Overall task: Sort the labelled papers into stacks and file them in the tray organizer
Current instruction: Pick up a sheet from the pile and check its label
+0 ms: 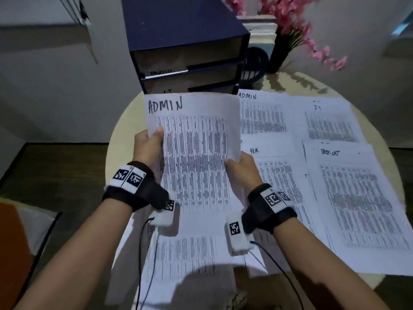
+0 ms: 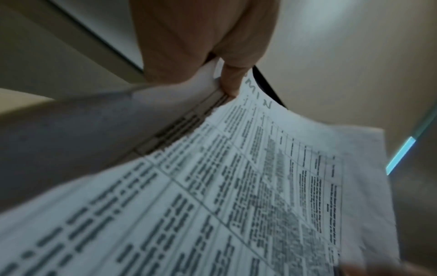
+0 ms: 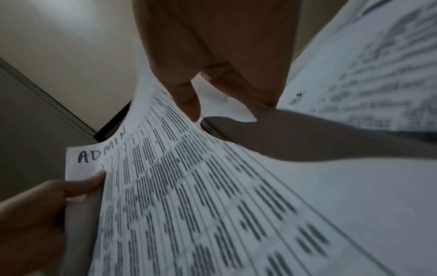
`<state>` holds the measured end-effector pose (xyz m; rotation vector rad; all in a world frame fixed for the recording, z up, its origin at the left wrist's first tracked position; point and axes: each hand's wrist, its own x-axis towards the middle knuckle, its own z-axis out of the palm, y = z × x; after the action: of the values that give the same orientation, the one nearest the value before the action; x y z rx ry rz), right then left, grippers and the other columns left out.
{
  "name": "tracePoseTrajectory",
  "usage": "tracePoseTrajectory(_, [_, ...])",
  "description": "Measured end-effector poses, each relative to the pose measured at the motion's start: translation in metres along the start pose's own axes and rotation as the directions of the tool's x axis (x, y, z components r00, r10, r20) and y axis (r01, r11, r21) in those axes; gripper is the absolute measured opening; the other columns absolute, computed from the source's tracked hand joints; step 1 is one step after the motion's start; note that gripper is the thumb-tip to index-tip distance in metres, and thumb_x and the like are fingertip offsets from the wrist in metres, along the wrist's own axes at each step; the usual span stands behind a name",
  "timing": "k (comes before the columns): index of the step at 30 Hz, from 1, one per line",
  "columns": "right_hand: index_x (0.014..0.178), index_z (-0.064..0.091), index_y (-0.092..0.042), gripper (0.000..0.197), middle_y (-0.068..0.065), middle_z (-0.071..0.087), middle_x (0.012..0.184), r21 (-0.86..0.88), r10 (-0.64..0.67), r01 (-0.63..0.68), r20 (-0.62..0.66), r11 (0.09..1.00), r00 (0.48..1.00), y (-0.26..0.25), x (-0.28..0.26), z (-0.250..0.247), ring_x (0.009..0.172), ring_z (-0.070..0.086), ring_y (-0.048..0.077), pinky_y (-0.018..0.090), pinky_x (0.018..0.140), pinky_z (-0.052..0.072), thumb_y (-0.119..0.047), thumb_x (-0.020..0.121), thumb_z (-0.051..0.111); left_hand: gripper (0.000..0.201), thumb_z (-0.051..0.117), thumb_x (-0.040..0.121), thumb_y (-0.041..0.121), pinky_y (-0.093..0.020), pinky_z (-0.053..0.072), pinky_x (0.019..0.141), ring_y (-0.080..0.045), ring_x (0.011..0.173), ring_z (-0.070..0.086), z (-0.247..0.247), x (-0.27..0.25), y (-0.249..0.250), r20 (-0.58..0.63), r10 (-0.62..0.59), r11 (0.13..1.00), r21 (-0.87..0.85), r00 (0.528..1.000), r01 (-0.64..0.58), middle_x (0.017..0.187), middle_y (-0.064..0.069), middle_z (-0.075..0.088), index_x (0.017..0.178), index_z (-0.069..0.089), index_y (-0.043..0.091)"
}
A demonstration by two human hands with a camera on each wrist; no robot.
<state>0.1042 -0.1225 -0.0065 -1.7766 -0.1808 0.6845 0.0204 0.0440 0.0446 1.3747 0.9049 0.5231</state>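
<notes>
Item one: the ADMIN sheet (image 1: pixel 196 153), a printed table with the heading handwritten in the top left corner. We hold it raised above the round table (image 1: pixel 120 139), tilted up toward us, in front of the tray organizer (image 1: pixel 185 48).

Our left hand (image 1: pixel 148 146) pinches the sheet's left edge, thumb on the printed face and fingers behind. In the left wrist view the thumb (image 2: pixel 230 82) presses on what looks like more than one layer of paper; we cannot tell how many sheets are in the grip. Our right hand (image 1: pixel 242 168) pinches the right edge lower down, thumb on top; in the right wrist view the thumb (image 3: pixel 187 99) lies on the printed face and the curled fingers grip behind.

Item two: four stacks lying flat on the table to our right. ADMIN stack (image 1: pixel 261 115) at the far left, just beside the organizer's base. IT stack (image 1: pixel 328 121) to its right. H.R stack (image 1: pixel 277 175) nearer us, partly under our right wrist. The fourth stack (image 1: pixel 362 204) at near right carries a heading we cannot read with certainty.

Item three: further printed sheets (image 1: pixel 185 258) on the table beneath our forearms, headings hidden.

Item four: the tray organizer, dark blue, stacked tiers with open fronts, at the table's far edge. Handwritten labels show on the tier fronts, too blurred to read fully.

Item five: a dark vase with pink flowers (image 1: pixel 297 30) behind the organizer to the right.
</notes>
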Motion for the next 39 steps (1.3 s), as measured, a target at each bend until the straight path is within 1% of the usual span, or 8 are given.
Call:
tracePoseTrajectory(4, [0.069, 0.043, -0.004, 0.021, 0.006, 0.035, 0.064, -0.108, -0.151, 0.132, -0.184, 0.985, 0.971, -0.039, 0.014, -0.056, 0.060, 0.033, 0.013, 0.009, 0.036, 0.022, 0.004, 0.089, 0.043, 0.028, 0.048, 0.094, 0.022, -0.026, 0.047, 0.090, -0.021, 0.104, 0.061, 0.043, 0.037, 0.021, 0.018, 0.147, 0.988, 0.041, 0.989, -0.147, 0.109, -0.007, 0.065, 0.111, 0.062, 0.004])
tracePoseTrajectory(9, [0.071, 0.052, -0.006, 0.024, 0.009, 0.045, 0.066, -0.261, -0.322, 0.224, -0.435, 0.939, 0.841, -0.097, 0.052, -0.145, 0.065, 0.042, 0.013, 0.017, 0.044, 0.026, 0.013, 0.078, 0.039, 0.015, 0.063, 0.085, 0.015, -0.022, 0.045, 0.069, -0.008, 0.068, 0.058, 0.118, 0.064, 0.008, 0.327, 0.101, 0.933, 0.297, 0.940, -0.204, 0.076, -0.004, 0.058, 0.072, 0.055, 0.020])
tracePoseTrajectory(15, [0.056, 0.043, -0.024, 0.030, -0.007, 0.049, 0.074, -0.224, -0.373, 0.299, -0.515, 0.928, 0.772, -0.118, 0.119, -0.222, 0.069, 0.046, 0.004, 0.029, 0.071, 0.044, -0.003, 0.077, 0.046, 0.030, 0.071, 0.078, 0.034, -0.029, 0.035, 0.064, -0.019, 0.085, 0.046, 0.187, 0.055, -0.043, 0.637, -0.222, 0.406, 0.749, 0.739, -0.524, 0.082, -0.006, 0.048, 0.090, 0.054, 0.013])
tracePoseTrajectory(20, [0.052, 0.032, -0.030, 0.039, -0.014, 0.026, 0.070, -0.240, -0.374, 0.293, -0.461, 0.926, 0.805, -0.119, 0.154, -0.235, 0.066, 0.026, -0.005, 0.006, 0.062, 0.031, -0.008, 0.081, 0.048, 0.076, 0.067, 0.073, 0.052, -0.045, 0.034, 0.100, -0.030, 0.124, 0.034, 0.205, 0.049, -0.082, 0.499, -0.281, 0.050, 0.861, 0.820, -0.507, 0.130, -0.011, 0.035, 0.125, 0.041, 0.005])
tracePoseTrajectory(23, [0.074, 0.052, -0.032, 0.026, 0.011, 0.064, 0.107, -0.263, -0.384, 0.292, -0.445, 0.920, 0.809, -0.115, 0.169, -0.232, 0.109, 0.057, 0.025, 0.026, 0.093, 0.050, -0.008, 0.082, 0.047, 0.054, 0.061, 0.083, 0.041, -0.047, 0.033, 0.102, -0.030, 0.124, 0.034, 0.209, 0.052, -0.081, 0.505, -0.265, 0.001, 0.852, 0.821, -0.524, 0.130, -0.011, 0.038, 0.123, 0.049, 0.006])
tracePoseTrajectory(30, [0.142, 0.016, 0.008, 0.054, 0.020, 0.026, 0.151, -0.241, -0.389, 0.316, -0.384, 0.918, 0.837, -0.105, 0.185, -0.237, 0.128, 0.040, 0.014, 0.014, 0.104, 0.036, 0.006, 0.093, 0.038, 0.043, 0.064, 0.082, 0.025, -0.042, 0.035, 0.098, -0.031, 0.121, 0.040, 0.233, 0.070, -0.061, 0.580, -0.212, 0.109, 0.814, 0.786, -0.571, 0.132, -0.012, 0.041, 0.118, 0.048, 0.006])
tracePoseTrajectory(35, [0.121, 0.049, -0.008, 0.034, -0.003, 0.056, 0.088, -0.252, -0.317, 0.226, -0.418, 0.941, 0.851, -0.087, 0.207, -0.241, 0.076, 0.052, 0.004, 0.025, 0.078, 0.049, -0.001, 0.089, 0.041, 0.044, 0.063, 0.078, 0.007, -0.039, 0.039, 0.093, -0.034, 0.109, 0.050, 0.237, 0.065, -0.064, 0.569, -0.311, 0.273, 0.821, 0.761, -0.502, 0.105, -0.012, 0.059, 0.117, 0.044, 0.015])
tracePoseTrajectory(39, [0.110, 0.051, -0.006, 0.022, 0.003, 0.048, 0.082, -0.284, -0.131, 0.030, -0.346, 0.958, 0.929, -0.064, 0.209, -0.233, 0.087, 0.044, 0.018, 0.027, 0.075, 0.036, -0.004, 0.090, 0.042, 0.026, 0.052, 0.086, 0.009, -0.031, 0.037, 0.079, -0.025, 0.088, 0.048, 0.231, 0.060, -0.054, 0.695, -0.185, 0.200, 0.719, 0.695, -0.666, 0.073, -0.003, 0.044, 0.063, 0.040, 0.015])
